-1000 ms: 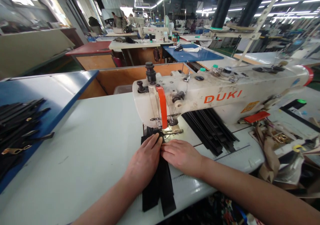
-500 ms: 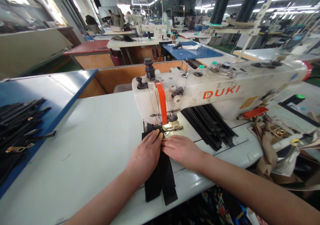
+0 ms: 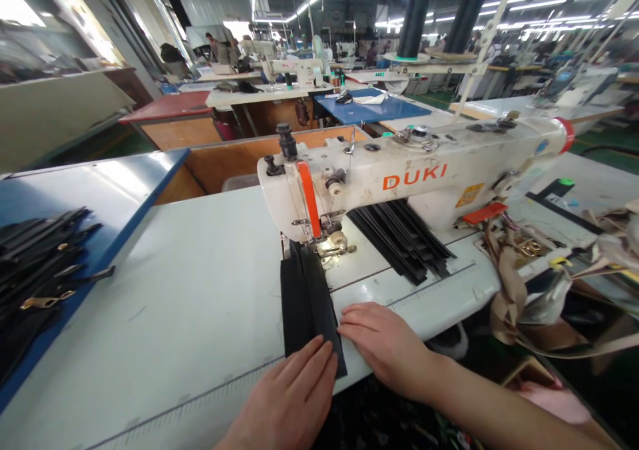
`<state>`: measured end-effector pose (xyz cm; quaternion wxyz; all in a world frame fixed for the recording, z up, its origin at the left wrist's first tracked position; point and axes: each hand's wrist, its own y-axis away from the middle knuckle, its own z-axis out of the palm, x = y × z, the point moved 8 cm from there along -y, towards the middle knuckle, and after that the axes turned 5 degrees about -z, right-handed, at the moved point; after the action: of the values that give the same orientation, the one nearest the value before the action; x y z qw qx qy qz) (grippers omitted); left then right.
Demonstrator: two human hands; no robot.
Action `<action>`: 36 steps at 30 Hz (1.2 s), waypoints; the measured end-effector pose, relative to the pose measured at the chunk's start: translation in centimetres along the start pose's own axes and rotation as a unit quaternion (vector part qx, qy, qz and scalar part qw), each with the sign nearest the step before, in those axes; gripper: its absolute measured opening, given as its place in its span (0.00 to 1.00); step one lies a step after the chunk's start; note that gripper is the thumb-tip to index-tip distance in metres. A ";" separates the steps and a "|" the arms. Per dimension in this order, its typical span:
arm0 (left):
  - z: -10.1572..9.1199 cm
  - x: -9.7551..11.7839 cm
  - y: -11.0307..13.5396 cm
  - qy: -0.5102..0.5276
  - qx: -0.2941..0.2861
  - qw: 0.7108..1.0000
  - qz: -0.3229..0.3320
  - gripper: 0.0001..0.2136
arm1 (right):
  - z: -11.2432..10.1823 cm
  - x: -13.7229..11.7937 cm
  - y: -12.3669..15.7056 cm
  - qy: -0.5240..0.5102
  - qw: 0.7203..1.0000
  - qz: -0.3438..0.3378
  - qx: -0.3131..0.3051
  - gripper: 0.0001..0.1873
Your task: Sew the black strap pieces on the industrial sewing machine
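Observation:
Black fabric strips [image 3: 319, 297] lie lengthwise on the sewing machine bed, their far end under the presser foot area of a white sewing machine [image 3: 414, 177] marked DUKI. My left hand [image 3: 294, 390] rests flat on the near end of the strips, fingers stretched out. Beside their right edge is my right hand [image 3: 382, 340], fingers extended and fingertips at the edge; its thumb is hidden. A lit patch shows by the metal guide [image 3: 339, 243] right of the needle. Under the machine arm sits a stack of black strips [image 3: 402, 240].
On the left, a blue table [image 3: 150, 184] bears a pile of black zippered pieces [image 3: 40, 257] with gold pulls. Beige straps [image 3: 509, 290] and scraps hang at the right. Black thread cones [image 3: 414, 24] stand behind the machine. Other people work farther back.
Both hands have moved back from the presser foot toward the near table edge. The black strips now lie more exposed, closer side by side. The camera view has shifted slightly.

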<state>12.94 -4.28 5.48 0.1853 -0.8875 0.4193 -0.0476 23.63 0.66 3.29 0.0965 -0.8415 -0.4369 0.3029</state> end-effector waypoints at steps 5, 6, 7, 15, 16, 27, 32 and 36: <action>0.3 -0.4 1.1 0.032 0.005 0.999 0.034 0.19 | -0.7 -0.7 0.5 -0.022 1.000 -0.005 0.010 0.13; 0.3 -0.5 1.3 0.033 0.006 0.999 0.034 0.19 | -0.8 -0.8 0.6 -0.022 1.000 -0.008 0.007 0.12; 0.5 -0.5 1.4 0.032 0.004 0.999 0.032 0.19 | -0.8 -0.9 0.7 -0.021 1.000 -0.012 0.006 0.12; 0.5 -0.1 1.1 0.025 0.030 0.999 0.030 0.19 | -0.9 -1.4 0.8 -0.003 0.999 -0.038 0.002 0.12; 0.3 -0.1 0.9 0.024 0.030 0.999 0.031 0.19 | -0.9 -1.4 0.8 -0.005 0.999 -0.040 0.002 0.12; 0.6 0.0 0.8 0.053 0.060 0.996 0.027 0.19 | -1.1 -1.3 0.7 -0.021 0.999 -0.046 0.009 0.12; 1.4 0.0 1.3 0.052 0.055 0.997 0.032 0.19 | -1.0 -1.2 0.5 -0.030 0.999 -0.041 0.005 0.11; 1.8 0.1 1.7 0.038 0.040 0.998 0.032 0.19 | -1.3 -1.4 0.3 -0.038 0.998 -0.051 0.018 0.12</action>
<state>12.21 -4.77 3.23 0.2059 -0.8631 0.4518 -0.0926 24.02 -0.51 4.76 0.1103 -0.8042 -0.4773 0.3366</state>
